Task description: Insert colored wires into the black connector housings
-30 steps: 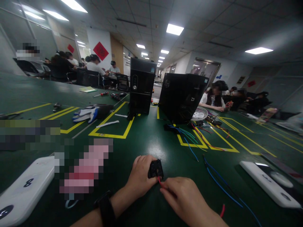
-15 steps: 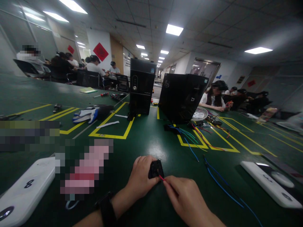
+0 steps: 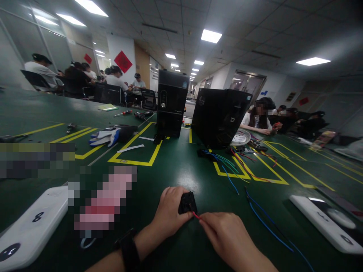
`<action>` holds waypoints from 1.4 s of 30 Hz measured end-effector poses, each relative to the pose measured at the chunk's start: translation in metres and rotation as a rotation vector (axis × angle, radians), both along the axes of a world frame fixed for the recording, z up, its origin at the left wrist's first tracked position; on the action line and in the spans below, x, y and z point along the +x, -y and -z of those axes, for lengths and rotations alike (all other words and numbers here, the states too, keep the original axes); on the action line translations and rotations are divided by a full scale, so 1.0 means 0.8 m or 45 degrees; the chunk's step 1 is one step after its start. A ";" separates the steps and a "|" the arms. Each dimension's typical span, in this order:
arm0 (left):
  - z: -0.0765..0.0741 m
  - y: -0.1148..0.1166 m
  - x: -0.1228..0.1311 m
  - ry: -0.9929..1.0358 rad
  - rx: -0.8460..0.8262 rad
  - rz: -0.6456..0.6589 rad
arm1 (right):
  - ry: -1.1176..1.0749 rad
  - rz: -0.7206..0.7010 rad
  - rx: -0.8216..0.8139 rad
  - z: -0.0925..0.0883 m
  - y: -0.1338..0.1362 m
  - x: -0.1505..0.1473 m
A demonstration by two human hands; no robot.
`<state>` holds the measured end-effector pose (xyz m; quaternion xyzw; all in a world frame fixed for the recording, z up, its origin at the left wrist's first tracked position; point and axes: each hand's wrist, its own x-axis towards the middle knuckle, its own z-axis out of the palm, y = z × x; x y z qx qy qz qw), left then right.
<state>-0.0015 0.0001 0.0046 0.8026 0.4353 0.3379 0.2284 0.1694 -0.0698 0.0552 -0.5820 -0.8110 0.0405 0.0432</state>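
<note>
Pinching a red wire (image 3: 195,215), right fingers (image 3: 209,219) hide the rest; left fingers (image 3: 185,217) grip and partly cover a black block (image 3: 188,202).

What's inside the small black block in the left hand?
The small black block shows a dark recess; a thin red wire meets its near edge. Deeper interior's unreadable; the left hand covers its left side.

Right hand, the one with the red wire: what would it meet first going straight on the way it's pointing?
Probably the small black part held in the left hand, though the left thumb is so close that depth leaves the order unclear.
</note>
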 end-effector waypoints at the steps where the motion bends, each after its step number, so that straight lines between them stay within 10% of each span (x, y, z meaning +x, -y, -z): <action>1: 0.000 0.000 0.000 -0.003 0.003 0.002 | -0.026 0.006 0.026 -0.001 0.000 0.001; 15: 0.002 -0.001 0.001 0.024 -0.005 -0.002 | -0.086 -0.247 0.134 0.008 0.001 -0.008; 42: -0.002 0.000 0.000 -0.004 0.009 0.005 | 0.077 -0.095 0.029 -0.008 0.001 0.001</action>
